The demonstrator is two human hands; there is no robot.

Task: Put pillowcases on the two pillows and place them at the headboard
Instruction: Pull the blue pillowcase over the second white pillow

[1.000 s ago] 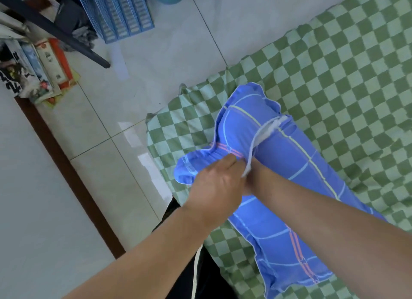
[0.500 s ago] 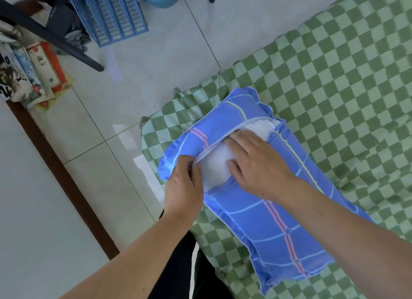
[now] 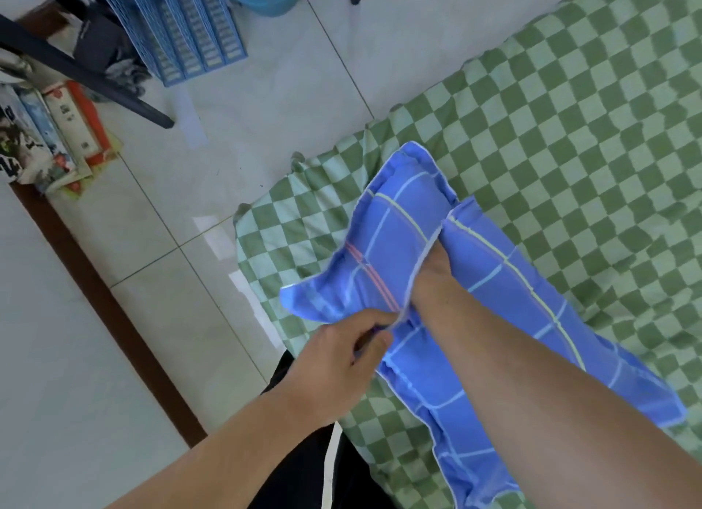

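Head view: blue pillowcase (image 3: 490, 318) with pillow inside, laid at the corner of the green checked bedsheet (image 3: 569, 136); its opening hem is pinched by the left hand (image 3: 342, 364). Right hand (image 3: 437, 277) is buried inside, its fingers cannot be told. Risk: the pinched hem could be lost, or the filling bunched short of the corner, should the push go unevenly.

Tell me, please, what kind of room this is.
Probably a bedroom or dormitory room at home. A bed with a green checked sheet holds a blue pillowcase; on the tiled floor stand stacked books and a blue plastic rack.
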